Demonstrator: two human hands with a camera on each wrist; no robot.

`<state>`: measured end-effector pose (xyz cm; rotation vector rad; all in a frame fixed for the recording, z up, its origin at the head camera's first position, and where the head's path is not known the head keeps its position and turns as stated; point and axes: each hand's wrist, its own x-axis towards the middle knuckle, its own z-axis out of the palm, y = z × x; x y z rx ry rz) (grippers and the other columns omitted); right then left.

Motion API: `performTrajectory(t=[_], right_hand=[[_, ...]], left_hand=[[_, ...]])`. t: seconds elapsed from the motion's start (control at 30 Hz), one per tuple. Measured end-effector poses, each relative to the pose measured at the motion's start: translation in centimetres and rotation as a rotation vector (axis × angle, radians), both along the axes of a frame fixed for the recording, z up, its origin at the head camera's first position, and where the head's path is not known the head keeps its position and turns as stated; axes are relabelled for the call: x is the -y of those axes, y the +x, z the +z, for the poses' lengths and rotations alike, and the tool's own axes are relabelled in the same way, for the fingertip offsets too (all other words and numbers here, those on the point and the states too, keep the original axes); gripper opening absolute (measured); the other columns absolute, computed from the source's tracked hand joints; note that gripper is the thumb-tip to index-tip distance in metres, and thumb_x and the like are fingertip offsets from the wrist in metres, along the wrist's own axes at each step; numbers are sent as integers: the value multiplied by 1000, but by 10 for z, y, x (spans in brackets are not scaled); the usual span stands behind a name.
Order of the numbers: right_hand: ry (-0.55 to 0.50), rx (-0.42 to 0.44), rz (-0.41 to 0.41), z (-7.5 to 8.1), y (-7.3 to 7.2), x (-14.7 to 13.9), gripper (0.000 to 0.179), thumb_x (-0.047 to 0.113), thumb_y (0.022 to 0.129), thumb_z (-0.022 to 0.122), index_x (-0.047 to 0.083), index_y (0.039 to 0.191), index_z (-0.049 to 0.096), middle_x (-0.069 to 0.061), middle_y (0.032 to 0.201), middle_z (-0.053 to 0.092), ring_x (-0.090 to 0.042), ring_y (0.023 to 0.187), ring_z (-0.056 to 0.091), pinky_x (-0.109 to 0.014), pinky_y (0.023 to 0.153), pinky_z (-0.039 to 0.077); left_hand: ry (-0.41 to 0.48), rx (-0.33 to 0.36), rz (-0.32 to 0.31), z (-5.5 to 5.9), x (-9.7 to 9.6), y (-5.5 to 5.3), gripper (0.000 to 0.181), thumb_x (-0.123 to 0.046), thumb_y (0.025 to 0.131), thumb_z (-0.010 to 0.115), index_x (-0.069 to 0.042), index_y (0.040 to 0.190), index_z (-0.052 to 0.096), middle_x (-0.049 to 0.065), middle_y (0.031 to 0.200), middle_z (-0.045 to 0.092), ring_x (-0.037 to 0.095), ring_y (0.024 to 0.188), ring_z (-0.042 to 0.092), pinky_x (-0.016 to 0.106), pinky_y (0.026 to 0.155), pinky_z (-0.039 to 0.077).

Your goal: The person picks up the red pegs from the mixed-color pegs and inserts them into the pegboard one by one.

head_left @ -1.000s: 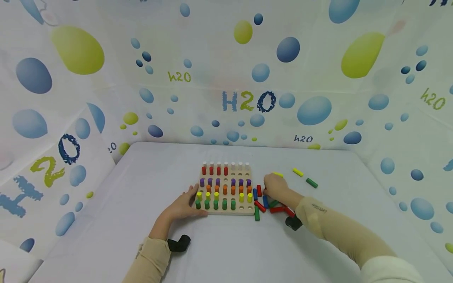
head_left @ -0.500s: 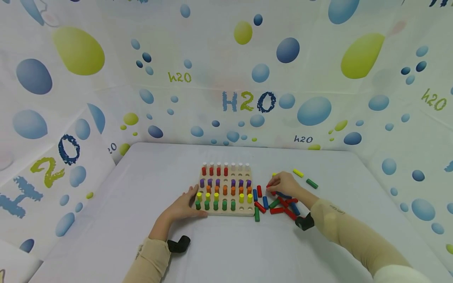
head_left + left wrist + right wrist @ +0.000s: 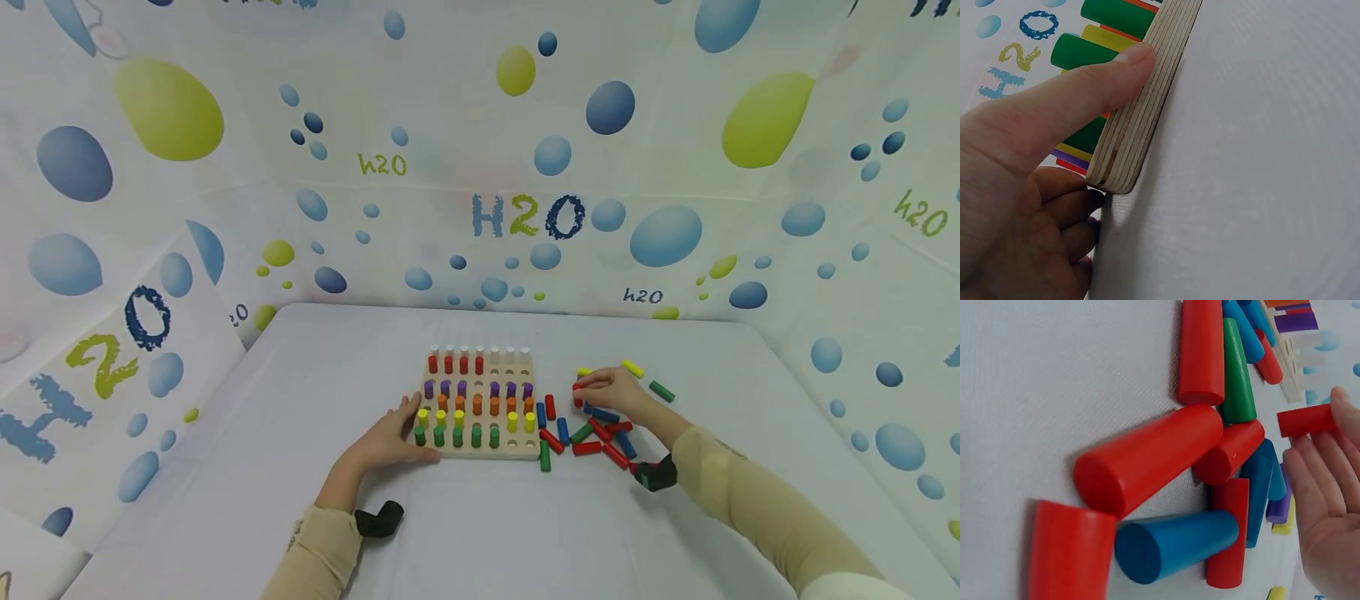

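A wooden pegboard (image 3: 495, 454) stands on the white-covered table with rows of white, red, purple, orange, yellow and green pegs upright in it. Several of its holes hold no peg. My left hand (image 3: 386, 435) holds the board at its near left corner. In the left wrist view the thumb lies on the plywood edge (image 3: 1141, 106), and curled fingers are at the side. To the right of the board, my right hand (image 3: 621, 393) pinches a red peg (image 3: 1304, 421) between thumb and fingers, raised above the loose pegs.
Loose pegs lie right of the board, among them a blue peg (image 3: 562, 431), a red peg (image 3: 587, 448) and a green peg (image 3: 545, 455). Farther off are a yellow peg (image 3: 632, 367) and another green peg (image 3: 662, 390). A printed cloth backdrop (image 3: 420, 233) stands behind the table.
My right hand has lifted out of the loose pegs and shifted slightly right, now with a red peg between its fingers. The left hand and the pegboard have stayed in place.
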<state>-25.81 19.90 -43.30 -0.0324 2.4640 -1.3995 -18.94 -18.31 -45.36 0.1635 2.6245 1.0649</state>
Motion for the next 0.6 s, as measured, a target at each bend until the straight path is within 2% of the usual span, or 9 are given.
performTrajectory(t=[0.2, 0.33, 0.6], right_hand=[[-89, 43, -18, 2, 1, -3, 46, 30, 79, 72, 3, 115, 61, -11, 106, 66, -21, 95, 63, -32, 83, 51], [-137, 46, -12, 5, 3, -3, 48, 28, 80, 71, 0, 117, 57, -13, 110, 64, -23, 100, 61, -34, 85, 49], [-134, 33, -12, 12, 4, 4, 46, 26, 81, 70, 1, 117, 58, -13, 109, 65, -24, 100, 61, -37, 88, 48]], left_hand=[[-6, -2, -2, 0, 0, 0, 114, -50, 61, 80, -11, 147, 16, 20, 150, 9, 45, 134, 4, 61, 104, 11], [-5, 3, 1, 1, 0, 1, 114, -50, 61, 79, -11, 147, 16, 20, 150, 9, 45, 134, 4, 62, 104, 11], [-4, 4, -5, 1, 1, 1, 113, -49, 62, 79, -11, 147, 15, 19, 150, 8, 45, 134, 4, 61, 104, 11]])
